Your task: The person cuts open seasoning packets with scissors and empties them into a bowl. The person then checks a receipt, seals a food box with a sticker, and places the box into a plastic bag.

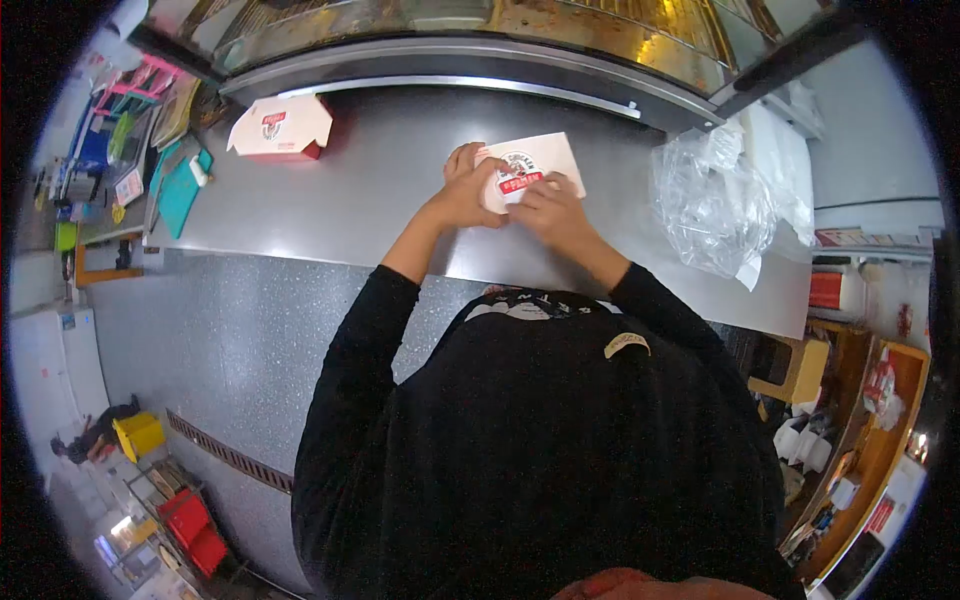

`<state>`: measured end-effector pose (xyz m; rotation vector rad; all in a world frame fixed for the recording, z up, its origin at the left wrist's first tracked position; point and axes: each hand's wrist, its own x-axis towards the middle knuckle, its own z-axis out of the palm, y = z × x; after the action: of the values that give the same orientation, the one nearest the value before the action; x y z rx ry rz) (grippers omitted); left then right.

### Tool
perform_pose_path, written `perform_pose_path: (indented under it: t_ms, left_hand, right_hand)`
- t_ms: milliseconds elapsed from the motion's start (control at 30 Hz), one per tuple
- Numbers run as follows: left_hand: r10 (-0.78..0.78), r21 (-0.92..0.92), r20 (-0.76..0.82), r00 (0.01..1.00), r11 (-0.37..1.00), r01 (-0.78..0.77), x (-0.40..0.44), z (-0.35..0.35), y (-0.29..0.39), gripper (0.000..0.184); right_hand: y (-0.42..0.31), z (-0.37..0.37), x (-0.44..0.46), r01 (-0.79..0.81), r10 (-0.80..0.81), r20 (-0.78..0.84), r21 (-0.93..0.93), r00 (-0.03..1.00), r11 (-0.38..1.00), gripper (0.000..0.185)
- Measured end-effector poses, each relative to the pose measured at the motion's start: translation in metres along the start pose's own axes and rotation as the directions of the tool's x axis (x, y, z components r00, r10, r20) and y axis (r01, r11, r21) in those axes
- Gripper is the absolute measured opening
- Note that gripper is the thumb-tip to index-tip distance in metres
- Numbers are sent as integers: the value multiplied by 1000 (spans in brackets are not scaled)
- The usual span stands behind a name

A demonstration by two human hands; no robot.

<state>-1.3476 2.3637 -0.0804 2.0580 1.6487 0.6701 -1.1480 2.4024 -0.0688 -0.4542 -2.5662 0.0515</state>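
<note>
A white printed carton (555, 153) with a red and black logo is between my two hands over the steel counter (380, 140). My left hand (468, 190) wraps round the carton's left side, thumb on its face. On the lower right part of the carton, the curled fingers of my right hand (553, 212) press near the logo. Part of the carton is hidden under my fingers. Further left on the counter stands a similar closed carton (280, 130) with red sides, touched by neither hand.
Clear plastic bags (715, 195) lie on the counter's right. A glass-fronted cabinet with wire racks (600, 30) borders the back. At the left end are a teal board (180, 190) and a white bottle (199, 172). Another person (95, 432) is far off at the lower left.
</note>
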Motion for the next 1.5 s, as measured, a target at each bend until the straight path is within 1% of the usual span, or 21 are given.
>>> perform_pose_path:
  t_ms: [67,167,233,267,333,367,433,467,533,667,733,833,900,933,967,1067,1167,1267,1367,1400,1500]
  left_hand:
    - [56,-34,6,998,998,-56,5,-4,0,76]
    - [106,-51,64,992,993,-103,6,-10,8,86]
    - [105,-330,84,991,941,-72,3,-7,9,89]
    - [130,-331,90,987,939,-93,2,-2,11,89]
    - [133,-769,-85,987,621,-150,3,5,9,74]
    - [149,-768,-81,985,621,-157,10,4,4,74]
    - [-222,-715,-141,965,697,56,23,-4,6,52]
    - [-208,-712,-139,968,701,49,32,-5,8,52]
    - [-312,-884,35,949,433,176,52,-22,46,39]
    - [18,-779,342,939,565,273,97,9,90,45]
    - [205,-758,460,864,598,262,118,44,131,59]
    - [202,-598,545,814,773,209,156,127,162,55]
    - [203,-74,314,927,979,-189,176,162,179,52]
    - [223,122,70,972,965,-231,179,195,166,49]
    - [222,122,71,972,966,-229,182,218,150,49]
    - [-178,-187,111,978,963,196,185,220,134,49]
    - [-210,-269,171,963,930,250,166,155,159,55]
    - [-111,-27,-61,992,994,110,164,142,138,60]
    - [-285,-127,317,905,932,338,162,73,184,74]
    - [-287,-126,315,905,932,340,161,64,193,74]
    - [-234,-119,380,895,947,299,159,51,219,76]
  right_hand:
    - [4,15,8,148,-148,20,1,989,989,26]
    - [-1,-10,30,-120,110,188,43,976,992,59]
    - [8,-16,29,-135,110,221,98,969,986,93]
    - [8,-18,25,-149,129,213,80,969,986,93]
    - [0,-27,18,-188,143,318,116,937,975,108]
    - [0,-33,14,-250,179,401,132,898,959,107]
    - [-3,-49,3,-297,211,431,143,877,944,106]
    - [-4,-58,-4,-334,227,467,160,855,929,105]
    - [-3,-91,-17,-329,238,400,175,885,928,102]
    - [4,-225,-14,-530,367,500,233,785,815,101]
    - [27,-258,-29,-443,371,308,208,876,872,102]
    - [73,-282,-41,-425,393,174,217,903,879,102]
    - [113,-258,-59,-377,385,33,290,923,880,101]
    - [127,-242,-70,-329,360,-51,304,932,894,100]
    - [134,-225,-82,-328,359,-50,305,932,894,100]
    - [153,-191,-106,-301,370,-125,377,920,876,99]
    - [149,-183,-131,-395,396,22,137,918,908,95]
    - [152,-185,-150,-409,420,201,-96,885,907,92]
    - [166,-177,-167,-488,522,375,-191,766,852,86]
    - [170,-173,-170,-510,577,407,-270,708,817,83]
    - [164,-184,-158,-501,556,248,-254,793,827,85]
